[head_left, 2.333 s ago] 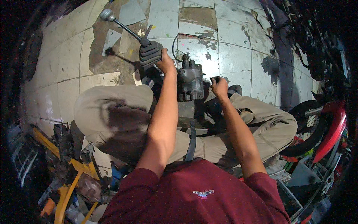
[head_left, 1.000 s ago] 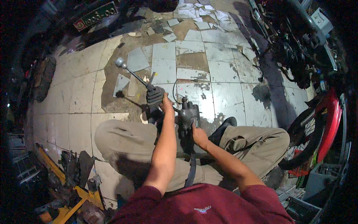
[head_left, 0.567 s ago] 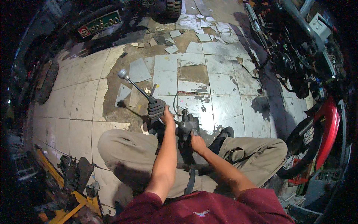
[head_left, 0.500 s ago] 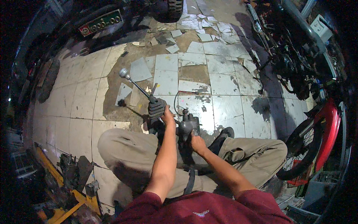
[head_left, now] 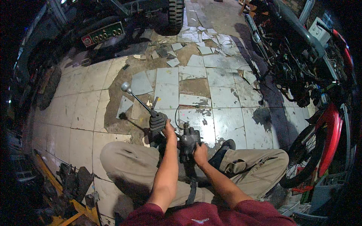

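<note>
A gear lever (head_left: 140, 101) slants up and left in front of me, with a round pale knob on its end and a ribbed black rubber boot (head_left: 157, 122) lower down. My left hand (head_left: 169, 130) is closed round the lever just beneath the boot. Between my legs sits a dark, greasy metal housing (head_left: 189, 138) with several raised stubs on top. The right hand (head_left: 200, 153) is closed against the housing's right side; its fingertips are partly hidden. A thin dark cable (head_left: 177, 115) curves on the floor behind the housing.
Cracked floor tiles (head_left: 166, 83) and loose broken pieces (head_left: 205, 49) lie ahead. A vehicle with a number plate (head_left: 103, 34) and a tyre (head_left: 175, 17) stands at the far left. A red motorcycle fender (head_left: 331, 130) is at right, a yellow metal frame (head_left: 81, 203) at lower left.
The whole scene sits lower in the picture, as my view has tilted up. My right hand shifts slightly along the housing's side; the left keeps its hold on the lever.
</note>
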`<state>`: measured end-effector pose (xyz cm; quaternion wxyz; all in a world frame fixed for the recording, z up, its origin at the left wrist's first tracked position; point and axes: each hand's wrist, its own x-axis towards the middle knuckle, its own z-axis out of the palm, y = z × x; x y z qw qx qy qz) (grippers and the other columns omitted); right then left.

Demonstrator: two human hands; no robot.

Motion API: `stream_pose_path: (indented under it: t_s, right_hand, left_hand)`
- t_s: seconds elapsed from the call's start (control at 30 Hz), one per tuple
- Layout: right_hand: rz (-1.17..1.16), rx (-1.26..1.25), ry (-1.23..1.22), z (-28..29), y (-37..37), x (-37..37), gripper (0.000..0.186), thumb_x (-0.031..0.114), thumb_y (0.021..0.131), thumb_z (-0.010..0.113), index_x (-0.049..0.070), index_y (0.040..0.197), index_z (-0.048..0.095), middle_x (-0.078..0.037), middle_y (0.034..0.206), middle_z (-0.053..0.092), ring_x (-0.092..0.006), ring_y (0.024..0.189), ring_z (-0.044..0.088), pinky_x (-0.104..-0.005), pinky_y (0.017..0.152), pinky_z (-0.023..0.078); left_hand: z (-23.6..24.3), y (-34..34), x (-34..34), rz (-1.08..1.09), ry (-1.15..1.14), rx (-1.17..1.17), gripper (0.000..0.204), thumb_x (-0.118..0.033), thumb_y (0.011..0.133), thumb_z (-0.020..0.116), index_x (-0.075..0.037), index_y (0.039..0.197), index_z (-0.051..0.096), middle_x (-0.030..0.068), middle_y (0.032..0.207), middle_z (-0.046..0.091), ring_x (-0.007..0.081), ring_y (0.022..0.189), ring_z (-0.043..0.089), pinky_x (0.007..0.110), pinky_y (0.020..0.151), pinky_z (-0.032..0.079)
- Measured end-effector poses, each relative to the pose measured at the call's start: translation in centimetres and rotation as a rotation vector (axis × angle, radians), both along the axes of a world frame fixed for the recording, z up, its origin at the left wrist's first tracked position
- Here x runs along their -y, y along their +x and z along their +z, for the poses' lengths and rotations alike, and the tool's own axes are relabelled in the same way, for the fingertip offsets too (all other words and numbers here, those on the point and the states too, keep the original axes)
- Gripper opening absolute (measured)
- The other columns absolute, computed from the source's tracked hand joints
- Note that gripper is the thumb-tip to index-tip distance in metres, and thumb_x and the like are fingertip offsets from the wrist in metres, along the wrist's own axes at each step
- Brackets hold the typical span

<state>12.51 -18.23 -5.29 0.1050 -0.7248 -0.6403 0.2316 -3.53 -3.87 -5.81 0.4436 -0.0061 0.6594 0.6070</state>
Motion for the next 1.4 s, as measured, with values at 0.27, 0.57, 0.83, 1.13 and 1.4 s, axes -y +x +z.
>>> stream_pose_path:
  t_s: [0.27, 0.57, 0.83, 1.13, 1.4]
  right_hand:
    - [0.057, 0.001, 0.131, -0.2, 1.4, 0.1, 0.044, 0.012, 0.069, 0.063, 0.003, 0.111, 0.056, -0.023, 0.097, 0.051, -0.0389, 0.094, 0.048, -0.047, 0.083, 0.037]
    - [-0.048, 0.0, 0.258, -1.1, 0.8, 1.1, 0.029, 0.014, 0.072, 0.062, 0.002, 0.097, 0.059, -0.021, 0.094, 0.054, -0.0374, 0.094, 0.049, -0.0475, 0.081, 0.037]
    - [-0.039, -0.013, 0.189, -0.6, 0.6, 0.1, 0.027, 0.015, 0.074, 0.06, 0.002, 0.097, 0.058, -0.02, 0.097, 0.054, -0.0371, 0.095, 0.048, -0.0493, 0.084, 0.035]
    - [-0.026, 0.071, 0.271, -3.2, 2.4, 0.4, 0.025, 0.013, 0.076, 0.057, 0.0, 0.097, 0.055, -0.022, 0.094, 0.053, -0.0393, 0.091, 0.048, -0.05, 0.08, 0.035]
    - [-0.062, -0.041, 0.196, -1.2, 0.8, -0.1, 0.023, 0.012, 0.077, 0.056, 0.0, 0.096, 0.054, -0.022, 0.096, 0.052, -0.0381, 0.094, 0.048, -0.0507, 0.084, 0.035]
  left_hand:
    - [2.7, 1.4, 0.6, 0.049, 0.019, 0.047, 0.031, -0.024, 0.067, 0.067, -0.012, 0.059, 0.039, -0.0015, 0.051, 0.035, 0.0142, 0.042, 0.035, 0.031, 0.042, 0.031]
    - [-0.3, 0.7, 0.0, 0.058, 0.025, 0.027, 0.023, -0.019, 0.067, 0.066, -0.01, 0.07, 0.045, -0.0002, 0.058, 0.039, 0.0134, 0.046, 0.036, 0.032, 0.041, 0.028]
    - [-3.0, -0.1, -0.6, 0.022, 0.103, 0.014, 0.024, -0.018, 0.067, 0.065, -0.01, 0.065, 0.043, -0.0004, 0.057, 0.039, 0.0137, 0.047, 0.036, 0.032, 0.045, 0.03]
    - [0.8, 2.6, -0.2, -0.042, -0.04, 0.141, 0.034, -0.026, 0.066, 0.067, -0.006, 0.055, 0.041, 0.0031, 0.052, 0.038, 0.0184, 0.049, 0.039, 0.037, 0.05, 0.034]
    - [2.4, 1.1, 0.3, -0.061, -0.133, -0.055, 0.036, -0.032, 0.065, 0.063, -0.007, 0.053, 0.041, 0.0037, 0.05, 0.038, 0.0193, 0.044, 0.039, 0.036, 0.047, 0.034]
